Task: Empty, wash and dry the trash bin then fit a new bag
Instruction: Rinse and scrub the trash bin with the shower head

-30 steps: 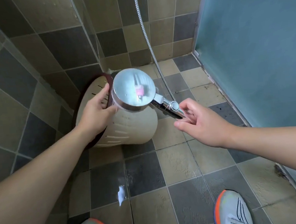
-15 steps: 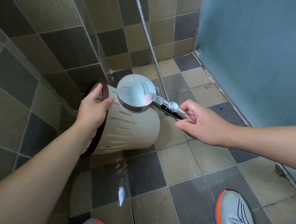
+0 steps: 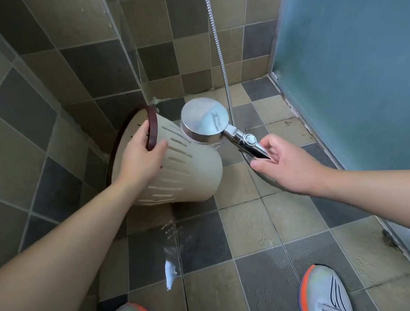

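Change: over the last second the trash bin [image 3: 174, 163] has been rolled in the left hand [image 3: 138, 159], its dark red rim [image 3: 151, 128] swinging from facing up toward the camera to facing the tiled wall [image 3: 41, 96], while the shower head [image 3: 204, 120] slid off the mouth to the bin's right
Meaning: judged from this, the inside rinse looks finished and the slotted outside comes next; drying and the new bag remain
Bin position: tipped on its side on the floor [image 3: 244, 227], in the corner against the tiled wall
Bin axis: long axis slants from the mouth, up-left by the wall, down-right to the closed base
Left fingers: clenched over the rim, thumb on the outer side
Right hand [image 3: 283, 164]: fingers pinching the chrome handle [image 3: 245, 142], just right of the bin
Water: no spray visible; a wet trail runs from below the bin toward the shoes [image 3: 325, 294]
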